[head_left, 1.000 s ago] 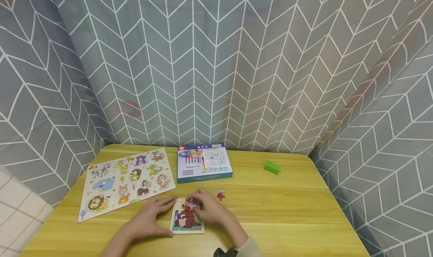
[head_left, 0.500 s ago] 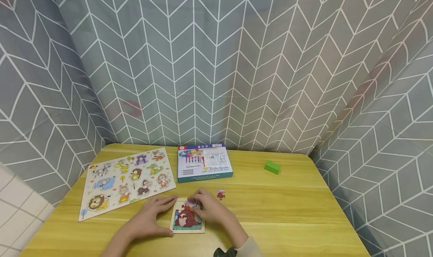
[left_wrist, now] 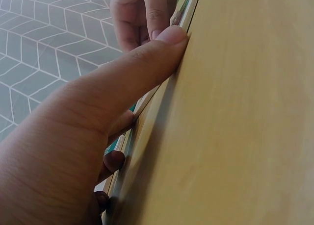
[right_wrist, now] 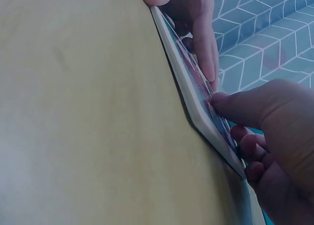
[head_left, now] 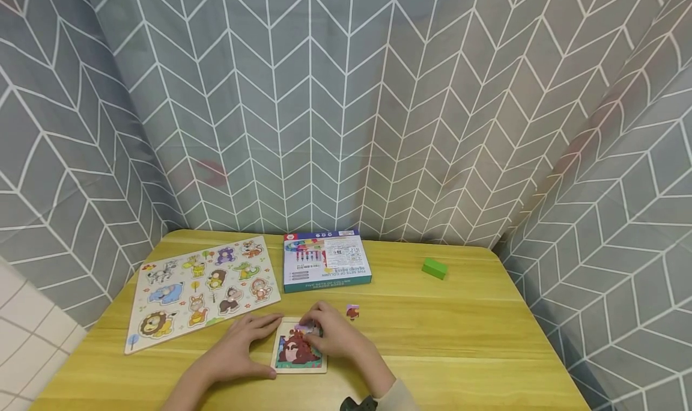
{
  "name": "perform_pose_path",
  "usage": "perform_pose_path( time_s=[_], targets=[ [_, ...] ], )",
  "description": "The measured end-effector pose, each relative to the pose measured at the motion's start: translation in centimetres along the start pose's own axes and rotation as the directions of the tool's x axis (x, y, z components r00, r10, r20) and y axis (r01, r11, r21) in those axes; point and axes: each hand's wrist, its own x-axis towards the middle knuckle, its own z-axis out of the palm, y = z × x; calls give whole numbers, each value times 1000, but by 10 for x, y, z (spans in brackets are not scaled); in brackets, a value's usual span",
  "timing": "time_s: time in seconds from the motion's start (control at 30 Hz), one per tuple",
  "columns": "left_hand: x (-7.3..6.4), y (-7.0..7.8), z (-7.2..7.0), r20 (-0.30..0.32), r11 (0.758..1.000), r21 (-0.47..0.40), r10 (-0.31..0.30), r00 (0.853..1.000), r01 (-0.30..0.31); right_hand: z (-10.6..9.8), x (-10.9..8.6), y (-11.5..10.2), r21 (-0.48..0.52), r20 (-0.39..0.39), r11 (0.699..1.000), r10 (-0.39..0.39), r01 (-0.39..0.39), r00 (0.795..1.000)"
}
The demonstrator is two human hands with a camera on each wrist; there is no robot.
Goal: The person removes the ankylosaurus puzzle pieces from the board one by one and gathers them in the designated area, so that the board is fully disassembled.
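A small jigsaw puzzle in a pale wooden frame (head_left: 301,372) lies on the table, showing a brown animal on green ground. My left hand (head_left: 241,346) holds its left side, thumb at the near corner and index finger at the far one. In the left wrist view, the thumb of the left hand (left_wrist: 113,83) meets the frame's edge. My right hand (head_left: 333,333) is over the upper right of the puzzle, pinching a purplish puzzle piece mostly hidden under its fingers. From the right wrist view, the thumb of the right hand (right_wrist: 274,122) touches the puzzle's surface.
A loose puzzle piece (head_left: 352,312) lies just beyond my right hand. An animal peg-puzzle board (head_left: 208,306) is at the left, a flat printed box (head_left: 327,262) behind the frame. A green block (head_left: 435,268) sits farther right. Patterned curtains (head_left: 346,110) surround the table.
My right thumb has shifted slightly left over the upper part of the puzzle, with the fingers closing in a little. My left hand and the frame stay in place.
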Motion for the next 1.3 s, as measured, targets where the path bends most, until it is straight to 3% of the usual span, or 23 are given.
perform_pose_path(
  time_s=[0.37, 0.73, 1.07, 1.3],
  targets=[
    [0, -1, 0, 21, 1000, -19, -19, 1000, 20, -3, 0, -6, -5, 19, 1000, 10, -9, 1000],
    [1, 0, -2, 25, 1000, -6, -9, 1000, 10, -23, -6, -7, 71, -91, 997, 23, -16, 996],
    [0, 3, -3, 51, 999, -26, -34, 998, 36, -62, -38, 13, 81, -194, 996, 49, -34, 980],
    [1, -2, -1, 42, 999, -30, -42, 998, 43, -81, -64, 39, 82, -272, 993, 107, -87, 956]
  ],
)
